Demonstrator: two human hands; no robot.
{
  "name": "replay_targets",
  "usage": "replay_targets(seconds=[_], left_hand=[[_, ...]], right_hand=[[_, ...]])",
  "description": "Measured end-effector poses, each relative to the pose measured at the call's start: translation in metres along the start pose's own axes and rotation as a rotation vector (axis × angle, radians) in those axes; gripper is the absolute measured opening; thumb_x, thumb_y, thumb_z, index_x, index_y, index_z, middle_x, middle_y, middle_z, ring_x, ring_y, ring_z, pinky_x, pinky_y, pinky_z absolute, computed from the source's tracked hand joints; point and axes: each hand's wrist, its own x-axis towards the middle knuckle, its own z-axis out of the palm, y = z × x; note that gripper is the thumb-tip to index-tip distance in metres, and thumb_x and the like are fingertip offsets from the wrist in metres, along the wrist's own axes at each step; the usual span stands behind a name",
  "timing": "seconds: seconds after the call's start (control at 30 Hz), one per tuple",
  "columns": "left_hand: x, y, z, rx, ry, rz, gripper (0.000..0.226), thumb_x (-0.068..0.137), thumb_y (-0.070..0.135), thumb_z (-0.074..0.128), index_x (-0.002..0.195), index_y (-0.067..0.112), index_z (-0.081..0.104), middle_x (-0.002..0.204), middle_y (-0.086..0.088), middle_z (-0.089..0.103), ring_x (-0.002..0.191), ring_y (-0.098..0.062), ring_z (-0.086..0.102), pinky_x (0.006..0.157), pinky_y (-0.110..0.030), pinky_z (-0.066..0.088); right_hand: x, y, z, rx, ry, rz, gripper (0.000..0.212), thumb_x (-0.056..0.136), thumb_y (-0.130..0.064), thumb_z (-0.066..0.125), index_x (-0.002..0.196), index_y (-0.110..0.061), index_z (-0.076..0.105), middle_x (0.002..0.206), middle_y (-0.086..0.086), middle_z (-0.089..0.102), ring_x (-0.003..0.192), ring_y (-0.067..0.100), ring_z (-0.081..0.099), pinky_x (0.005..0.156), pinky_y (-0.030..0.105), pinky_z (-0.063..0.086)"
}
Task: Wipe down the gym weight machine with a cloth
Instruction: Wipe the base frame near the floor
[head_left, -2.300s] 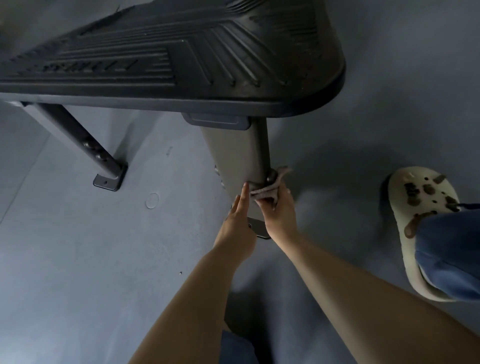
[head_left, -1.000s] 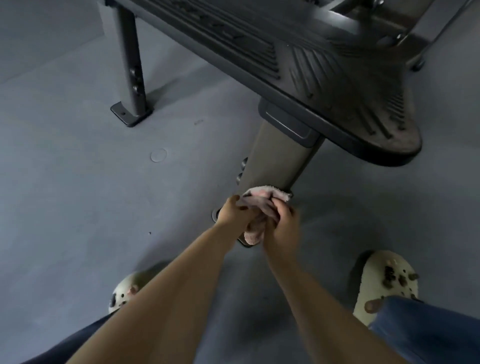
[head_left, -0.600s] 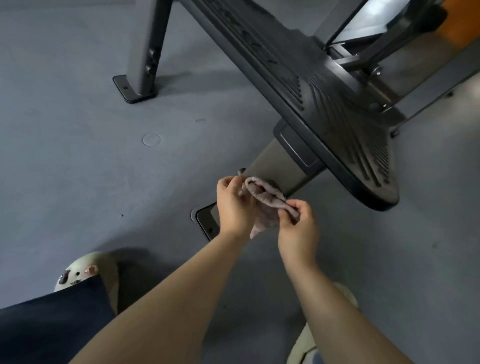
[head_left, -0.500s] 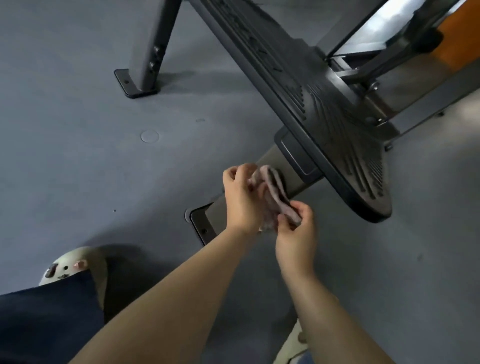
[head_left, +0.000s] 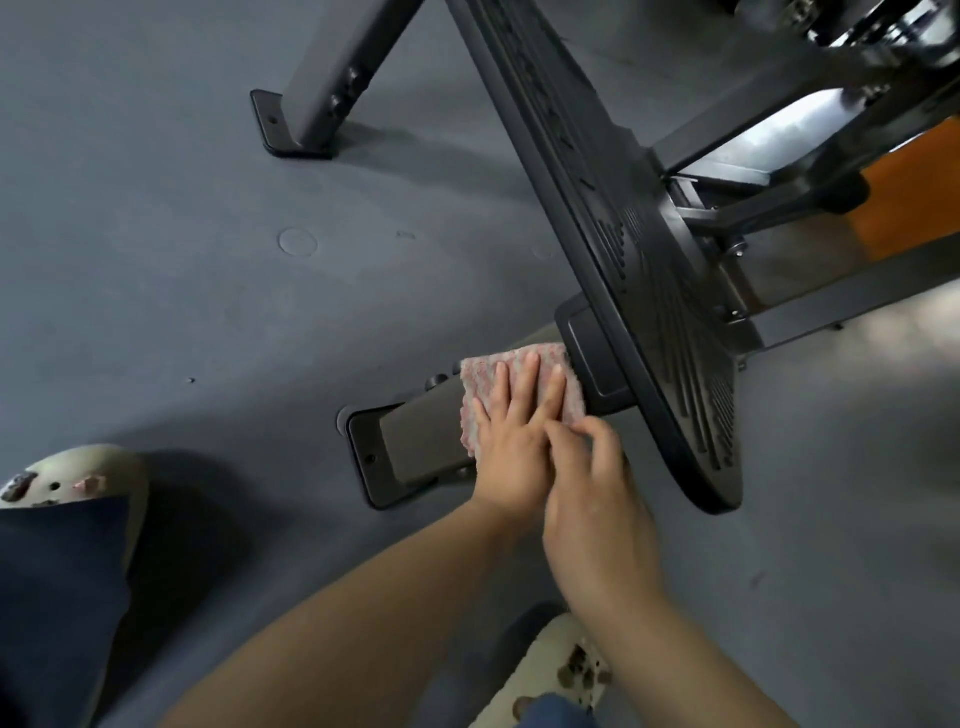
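Note:
A pinkish cloth (head_left: 480, 379) lies spread on the near support leg (head_left: 421, 441) of the weight machine, just below its black ribbed foot platform (head_left: 649, 270). My left hand (head_left: 511, 431) presses flat on the cloth with straight fingers. My right hand (head_left: 592, 478) sits beside it on the right, fingers curled, fingertips touching the cloth's lower right edge and the back of the left hand. Whether it pinches the cloth is hidden.
The leg ends in a bolted floor plate (head_left: 363, 467). A second leg (head_left: 322, 88) stands at the back left on the grey floor. Dark frame bars (head_left: 779, 208) run behind the platform. My pale clogs show at left (head_left: 67, 478) and bottom (head_left: 561, 675).
The cloth, held bunched between both hands, is now spread flat on the leg under my left palm. My view has swung over the platform's right end.

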Motion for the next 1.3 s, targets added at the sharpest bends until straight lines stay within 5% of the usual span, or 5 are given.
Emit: replay_targets(seconds=[0.23, 0.53, 0.73, 1.03, 1.3], left_hand=[[0.016, 0.012, 0.000, 0.097, -0.023, -0.139, 0.067, 0.096, 0.055, 0.021, 0.118, 0.056, -0.042, 0.124, 0.034, -0.050, 0.131, -0.011, -0.041, 0.111, -0.053, -0.017], [-0.007, -0.054, 0.015, 0.059, 0.035, -0.156, 0.061, 0.086, 0.070, -0.010, 0.141, 0.045, -0.014, 0.153, -0.009, -0.008, 0.141, -0.040, -0.014, 0.110, -0.061, -0.009], [-0.006, -0.037, 0.013, 0.041, 0.047, -0.639, 0.076, 0.098, 0.028, 0.043, 0.137, 0.038, -0.021, 0.157, -0.003, -0.020, 0.143, -0.033, -0.019, 0.115, -0.050, -0.003], [0.011, -0.006, 0.023, 0.159, 0.211, -0.046, 0.052, 0.099, 0.051, 0.013, 0.147, 0.040, -0.007, 0.154, -0.002, 0.001, 0.141, -0.035, -0.006, 0.106, -0.063, 0.003], [-0.004, -0.049, 0.006, 0.083, -0.021, -0.250, 0.053, 0.083, 0.069, -0.009, 0.131, 0.054, -0.029, 0.148, 0.003, -0.028, 0.135, -0.021, -0.033, 0.109, -0.041, -0.018]], right_hand=[[0.050, 0.011, -0.038, -0.345, 0.172, -0.309, 0.057, 0.067, -0.005, 0.070, 0.123, -0.008, 0.062, 0.128, 0.018, 0.057, 0.112, 0.036, 0.054, 0.087, 0.047, 0.050], [0.062, 0.037, -0.035, -0.305, -0.003, -0.315, 0.085, 0.056, 0.011, 0.077, 0.135, -0.009, 0.052, 0.151, 0.017, 0.032, 0.125, 0.046, 0.046, 0.074, 0.049, 0.055], [0.063, 0.040, -0.030, -0.256, 0.058, -0.247, 0.083, 0.067, 0.012, 0.065, 0.143, -0.008, 0.038, 0.146, 0.026, 0.034, 0.122, 0.046, 0.046, 0.089, 0.058, 0.049], [0.059, 0.036, -0.031, -0.256, 0.078, -0.181, 0.084, 0.066, -0.002, 0.067, 0.144, -0.014, 0.036, 0.145, 0.023, 0.039, 0.123, 0.047, 0.046, 0.086, 0.055, 0.050], [0.060, 0.035, -0.030, -0.271, 0.049, -0.143, 0.090, 0.066, 0.000, 0.075, 0.143, -0.019, 0.034, 0.137, 0.026, 0.045, 0.115, 0.046, 0.052, 0.080, 0.052, 0.052]])
